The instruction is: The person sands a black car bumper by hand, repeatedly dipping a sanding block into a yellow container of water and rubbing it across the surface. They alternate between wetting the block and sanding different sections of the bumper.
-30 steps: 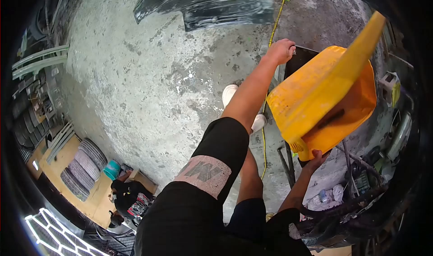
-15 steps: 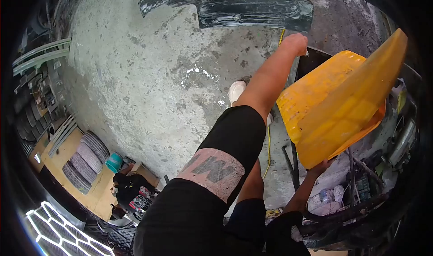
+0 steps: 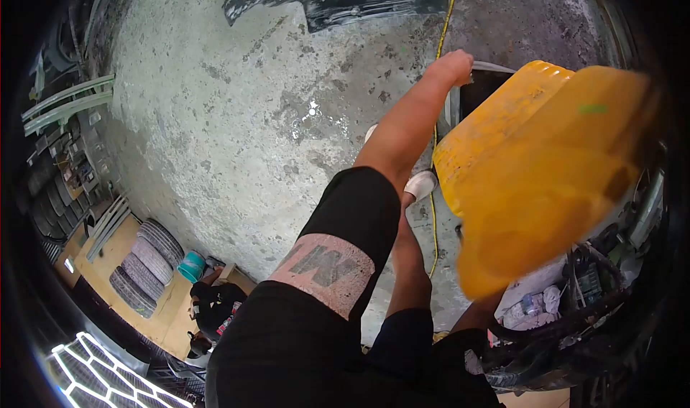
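Observation:
My left hand (image 3: 456,67) is closed at the edge of a dark object with a pale rim; what its fingers grip is unclear. Just below and right of it is a scuffed yellow plastic container (image 3: 489,131). In front of that, a large, smooth yellow piece (image 3: 553,185) stands tilted and partly blurred by motion. My right forearm runs up behind the lower edge of this piece, which hides the right hand.
A black, white-streaked panel (image 3: 374,2) lies at the top. A yellow cord (image 3: 434,225) crosses the concrete floor near my shoes. Tyres (image 3: 147,264), a teal bucket (image 3: 192,266) and a person in black (image 3: 215,304) are lower left. Clutter fills the lower right.
The smooth yellow piece has swung lower and looks larger, now covering my right hand. My left hand appears slightly farther left. The black panel has shifted up in view, and one shoe shows more fully.

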Available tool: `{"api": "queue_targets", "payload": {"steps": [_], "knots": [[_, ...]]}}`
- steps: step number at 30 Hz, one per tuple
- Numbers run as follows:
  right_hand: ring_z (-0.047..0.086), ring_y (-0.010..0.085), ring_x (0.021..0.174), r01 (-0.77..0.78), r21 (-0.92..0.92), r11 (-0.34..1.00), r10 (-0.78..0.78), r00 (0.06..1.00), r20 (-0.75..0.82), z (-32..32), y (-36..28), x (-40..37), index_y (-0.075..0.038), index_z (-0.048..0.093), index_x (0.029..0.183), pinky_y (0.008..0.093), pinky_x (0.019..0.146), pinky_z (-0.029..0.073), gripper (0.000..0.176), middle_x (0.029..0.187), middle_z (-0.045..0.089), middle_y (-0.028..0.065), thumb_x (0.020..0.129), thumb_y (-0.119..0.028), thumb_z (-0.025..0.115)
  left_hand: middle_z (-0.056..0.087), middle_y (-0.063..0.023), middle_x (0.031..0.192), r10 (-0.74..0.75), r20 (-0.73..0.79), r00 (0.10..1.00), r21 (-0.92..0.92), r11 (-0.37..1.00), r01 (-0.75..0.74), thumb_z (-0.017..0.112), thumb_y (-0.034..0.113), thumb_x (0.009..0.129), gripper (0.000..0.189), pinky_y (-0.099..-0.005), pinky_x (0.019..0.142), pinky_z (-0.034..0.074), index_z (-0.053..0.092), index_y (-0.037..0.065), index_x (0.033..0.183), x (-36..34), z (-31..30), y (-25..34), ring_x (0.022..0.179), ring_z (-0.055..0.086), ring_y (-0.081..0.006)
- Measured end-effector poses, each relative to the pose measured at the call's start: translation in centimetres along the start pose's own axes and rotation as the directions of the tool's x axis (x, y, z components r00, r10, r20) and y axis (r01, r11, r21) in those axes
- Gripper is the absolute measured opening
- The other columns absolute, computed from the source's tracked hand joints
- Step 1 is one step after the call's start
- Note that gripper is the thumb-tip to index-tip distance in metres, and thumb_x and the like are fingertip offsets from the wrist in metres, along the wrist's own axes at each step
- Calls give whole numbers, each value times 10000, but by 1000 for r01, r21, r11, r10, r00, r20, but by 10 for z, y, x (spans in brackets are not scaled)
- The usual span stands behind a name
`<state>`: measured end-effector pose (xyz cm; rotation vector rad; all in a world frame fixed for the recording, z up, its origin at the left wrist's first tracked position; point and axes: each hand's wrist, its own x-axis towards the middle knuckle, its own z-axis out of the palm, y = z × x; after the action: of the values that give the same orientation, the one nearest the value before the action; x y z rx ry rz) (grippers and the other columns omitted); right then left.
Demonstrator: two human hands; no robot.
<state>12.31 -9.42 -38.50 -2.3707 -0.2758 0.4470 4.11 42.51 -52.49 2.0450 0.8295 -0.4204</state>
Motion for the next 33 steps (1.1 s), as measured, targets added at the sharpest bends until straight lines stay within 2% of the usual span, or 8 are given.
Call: {"api": "queue_targets", "payload": {"steps": [4,9,13,17,20,23,27,33], "knots": [[627,281,1097,-355,339,871,372,928,16,13,-65,-9,6,308,1575,327,807,564,830,1367,557,167,839,-129,668,726,-252,922,127,-176,976,13,992,-127,673,169,848,210,-509,809,586,749,-18,905,-10,35,-26,906,705,-443],[607,274,1072,-183,407,895,179,983,47,21,-18,-25,21,324,1559,323,876,527,838,1345,559,140,791,-87,640,718,-282,970,27,-189,982,-83,996,-44,660,144,833,211,-519,846,579,729,-48,886,-65,48,-35,960,700,-445],[564,285,1170,-351,336,874,339,936,94,38,-119,-44,36,288,1581,355,1051,455,908,1363,546,165,740,-52,620,674,-323,870,-47,-384,922,-591,780,-206,614,118,822,209,-549,807,563,700,-70,788,-61,144,-91,877,678,-494],[564,295,1168,-262,350,899,220,963,156,38,-119,-47,51,264,1588,347,1048,455,909,1349,546,172,761,-74,621,664,-327,840,-25,-520,854,-207,973,-98,603,120,828,218,-581,753,540,666,-77,757,-129,133,-97,820,652,-519],[570,293,1155,-226,258,939,193,970,148,33,-126,-51,56,286,1573,334,1038,456,885,1350,543,175,765,-77,623,659,-322,808,-38,-620,783,-192,976,-105,606,127,848,244,-560,684,530,636,-83,728,-152,153,-111,721,630,-508],[581,288,1126,-235,249,940,185,961,208,32,-137,-51,62,326,1544,331,1014,467,836,1317,564,178,774,-75,621,648,-312,778,-391,-400,829,-590,802,94,592,151,895,307,-516,644,517,618,-70,683,-169,168,-129,630,581,-471],[607,268,1045,-153,212,965,75,939,336,23,-138,-50,62,325,1529,316,959,491,795,1246,598,173,798,-59,614,694,-241,786,-275,-442,854,-573,819,-32,561,207,955,333,-477,623,497,649,-43,752,-227,169,-122,591,569,-405],[651,205,923,-178,319,931,55,932,359,33,-108,-93,-9,405,1413,307,847,542,633,1143,640,117,811,6,599,677,-234,851,-440,-322,839,-754,654,54,558,237,963,314,-470,666,490,628,-34,822,-286,204,-101,655,567,-396]]}}
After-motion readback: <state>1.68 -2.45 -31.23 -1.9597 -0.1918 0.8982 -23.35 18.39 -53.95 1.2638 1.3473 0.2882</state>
